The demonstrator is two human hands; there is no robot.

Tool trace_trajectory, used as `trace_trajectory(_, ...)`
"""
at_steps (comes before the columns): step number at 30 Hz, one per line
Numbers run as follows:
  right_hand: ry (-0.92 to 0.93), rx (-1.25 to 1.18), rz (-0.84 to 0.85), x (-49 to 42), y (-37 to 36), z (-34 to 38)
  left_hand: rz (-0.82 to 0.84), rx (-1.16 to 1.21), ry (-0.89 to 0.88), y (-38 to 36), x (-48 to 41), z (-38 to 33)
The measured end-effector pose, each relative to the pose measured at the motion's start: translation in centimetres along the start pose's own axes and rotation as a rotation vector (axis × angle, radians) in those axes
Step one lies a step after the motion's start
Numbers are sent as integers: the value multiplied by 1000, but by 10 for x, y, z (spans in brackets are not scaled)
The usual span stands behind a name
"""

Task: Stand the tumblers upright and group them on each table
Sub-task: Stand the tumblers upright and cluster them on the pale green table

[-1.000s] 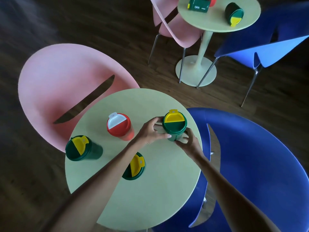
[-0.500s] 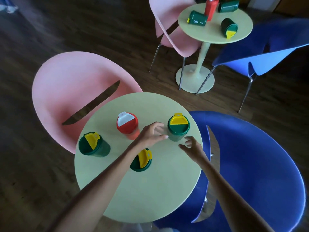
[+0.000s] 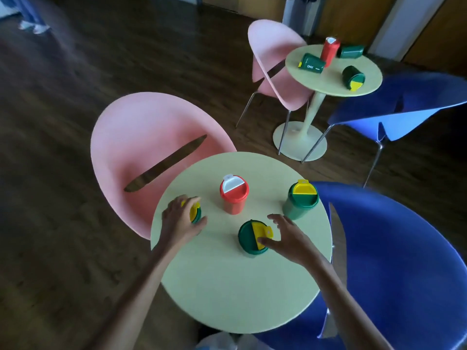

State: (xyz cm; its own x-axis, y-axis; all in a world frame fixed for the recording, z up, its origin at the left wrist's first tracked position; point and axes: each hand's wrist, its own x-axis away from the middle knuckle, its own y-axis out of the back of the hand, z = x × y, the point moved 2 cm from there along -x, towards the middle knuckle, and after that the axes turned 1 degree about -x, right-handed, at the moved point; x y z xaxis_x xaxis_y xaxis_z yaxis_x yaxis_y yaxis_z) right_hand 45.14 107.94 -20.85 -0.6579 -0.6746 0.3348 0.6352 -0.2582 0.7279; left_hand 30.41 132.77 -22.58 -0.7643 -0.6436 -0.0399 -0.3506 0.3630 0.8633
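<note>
Both hands have shifted: the right hand, fingers spread, touches the near green tumbler in front of the red tumbler; the left hand clasps the left green tumbler beside it. The right green tumbler, released, stands right of the red tumbler, so grouping likely begins; beyond, the far table holds toppled green tumblers.

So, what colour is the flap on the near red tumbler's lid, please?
White; the flap shows best in the head view.
</note>
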Motion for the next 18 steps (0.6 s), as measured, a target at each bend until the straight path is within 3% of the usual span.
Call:
trace_trajectory(3, -9, 194, -9, 2, -20, 24, 292, -129, 77, 5, -6, 31)
trace_trajectory(5, -40, 267, -22, 3, -33, 31, 355, -127, 16, 7, -11, 43)
trace_trajectory(13, -19, 389, -43, 4, -50, 22, 384, -19, -55, 11, -14, 58)
trace_trajectory(18, -20, 356, -54, 4, -49, 20, 230, -204, -4, 15, -3, 48)
